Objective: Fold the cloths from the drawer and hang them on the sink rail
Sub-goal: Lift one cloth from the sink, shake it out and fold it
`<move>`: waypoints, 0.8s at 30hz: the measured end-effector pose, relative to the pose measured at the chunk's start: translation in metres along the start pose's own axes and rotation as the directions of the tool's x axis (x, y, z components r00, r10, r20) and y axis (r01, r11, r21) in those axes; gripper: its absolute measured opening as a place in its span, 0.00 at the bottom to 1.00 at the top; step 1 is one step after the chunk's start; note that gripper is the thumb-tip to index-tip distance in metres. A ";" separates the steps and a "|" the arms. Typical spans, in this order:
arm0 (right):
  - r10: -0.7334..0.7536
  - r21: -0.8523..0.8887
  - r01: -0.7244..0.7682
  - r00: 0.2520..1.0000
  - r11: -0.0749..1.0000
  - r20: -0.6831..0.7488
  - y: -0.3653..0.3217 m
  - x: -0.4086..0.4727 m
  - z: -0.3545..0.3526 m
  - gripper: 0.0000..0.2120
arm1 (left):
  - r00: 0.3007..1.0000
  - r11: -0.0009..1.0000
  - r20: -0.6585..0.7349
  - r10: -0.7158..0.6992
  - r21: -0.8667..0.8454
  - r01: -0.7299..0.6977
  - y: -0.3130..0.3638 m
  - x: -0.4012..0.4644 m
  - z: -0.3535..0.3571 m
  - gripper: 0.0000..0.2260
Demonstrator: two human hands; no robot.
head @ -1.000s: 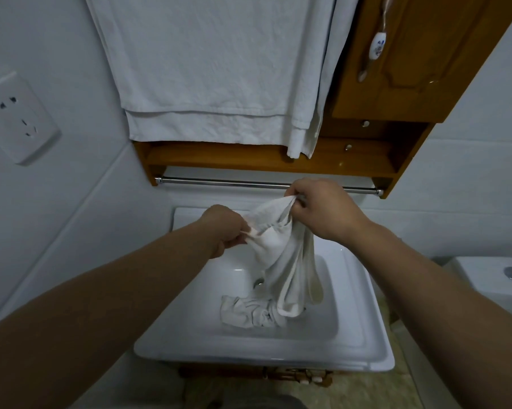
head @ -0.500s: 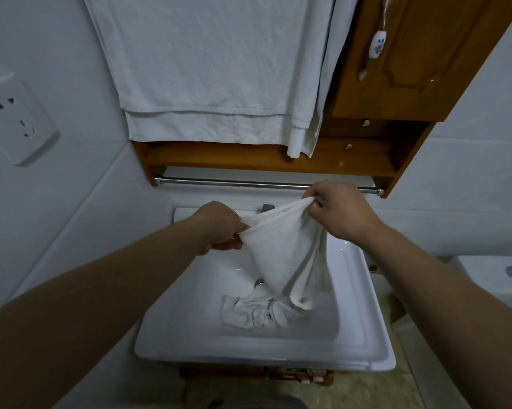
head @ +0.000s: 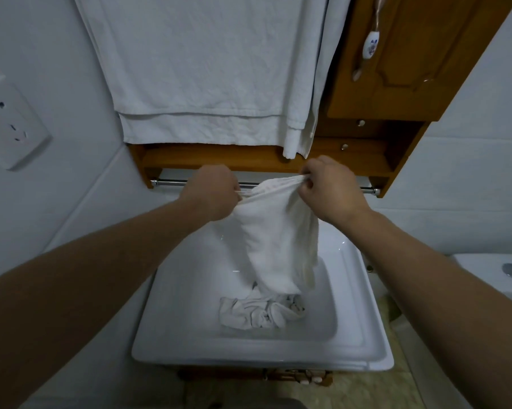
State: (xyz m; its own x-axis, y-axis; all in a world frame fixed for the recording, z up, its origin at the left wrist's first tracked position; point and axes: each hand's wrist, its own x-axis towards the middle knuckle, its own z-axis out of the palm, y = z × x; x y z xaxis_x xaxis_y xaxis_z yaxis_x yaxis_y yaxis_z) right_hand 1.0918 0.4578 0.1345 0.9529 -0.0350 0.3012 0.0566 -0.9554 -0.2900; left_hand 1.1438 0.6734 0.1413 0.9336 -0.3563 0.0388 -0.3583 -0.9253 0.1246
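Observation:
A white cloth (head: 278, 240) hangs between both hands above the white sink (head: 260, 354). My left hand (head: 213, 191) grips its left top corner, and my right hand (head: 328, 187) pinches its right top corner. The cloth's top edge is stretched just in front of the chrome sink rail (head: 167, 182), at rail height; I cannot tell whether it touches the rail. The cloth's lower end dangles into the basin. A second white cloth (head: 257, 312) lies crumpled on the basin floor.
A large white towel (head: 207, 69) hangs over the wooden shelf (head: 219, 159) above the rail. A wooden cabinet door (head: 420, 54) is at the upper right. A wall socket (head: 11, 125) is on the left and a toilet tank (head: 496, 276) on the right.
Both hands have raised the cloth from above the basin to rail height and moved apart, spreading its top edge. The cloth's lower end has lifted off the crumpled cloth.

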 end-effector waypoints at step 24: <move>0.210 0.275 -0.284 0.939 0.918 0.272 0.012 0.000 0.007 0.08 | 0.972 0.812 0.134 -0.191 -0.536 0.234 -0.005 0.009 0.001 0.04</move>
State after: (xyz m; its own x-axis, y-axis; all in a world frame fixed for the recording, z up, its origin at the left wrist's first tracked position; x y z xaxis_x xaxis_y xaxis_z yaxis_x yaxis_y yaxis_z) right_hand 1.0950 0.4488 0.1247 0.9879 -0.1534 -0.0246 -0.1372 -0.7867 -0.6019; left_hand 1.1540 0.6750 0.1399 0.9751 -0.1869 -0.1191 -0.0682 -0.7644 0.6411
